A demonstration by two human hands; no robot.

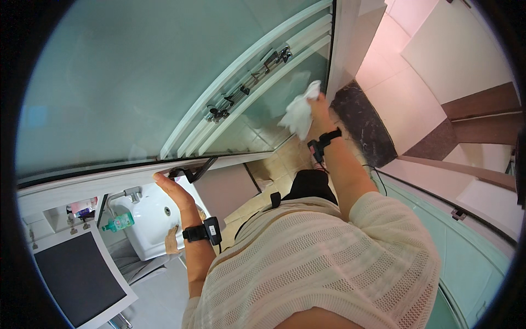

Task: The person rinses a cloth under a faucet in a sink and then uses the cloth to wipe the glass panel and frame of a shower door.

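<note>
My right hand (318,109) holds a crumpled white cloth (300,111) against or close to the lower part of a frosted glass door (164,61); whether it touches cannot be told. The cloth shows a faint reflection in the glass. My left hand (176,191) is raised by the white door frame (119,174), fingers extended and nothing visible in it, close to a black handle (201,170). Below that hand lies a white washbasin (154,214) with a metal faucet (132,193). Both wrists wear black straps with small devices.
A green bottle (119,222) lies at the basin's left edge. Tubes (84,205) sit in an open cabinet, whose mirrored door (80,277) hangs out. Another hand (171,240), or a reflection, shows at the basin's rim. A dark stone threshold (363,123) crosses the floor at right.
</note>
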